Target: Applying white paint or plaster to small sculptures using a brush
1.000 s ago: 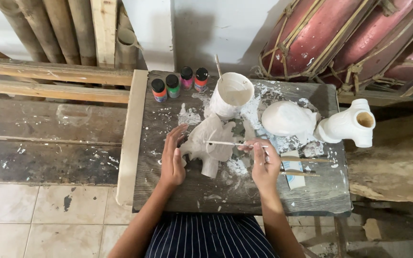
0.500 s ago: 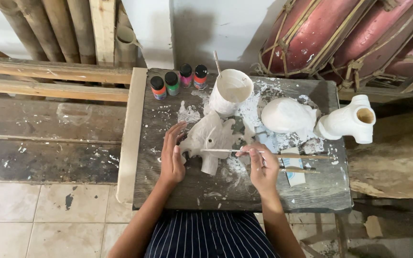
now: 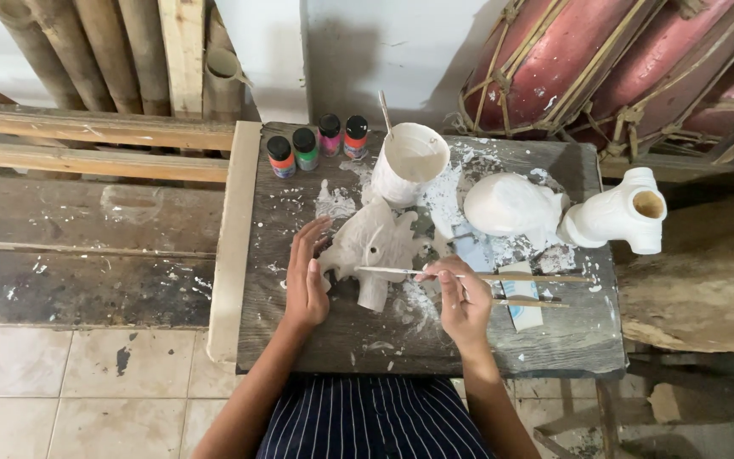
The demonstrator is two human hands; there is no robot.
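Paint-spattered dark wooden surface (image 3: 316, 331) carries everything. Left hand (image 3: 306, 280) rests flat, fingers loosely apart, against a white clay fish figure (image 3: 373, 242) at the centre. Right hand (image 3: 460, 297) has fingers clamped on a thin brush (image 3: 401, 271) whose tip touches the figure. A white cup (image 3: 409, 166) stands behind.

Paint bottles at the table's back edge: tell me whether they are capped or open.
Capped: all four paint bottles stand upright with black caps on.
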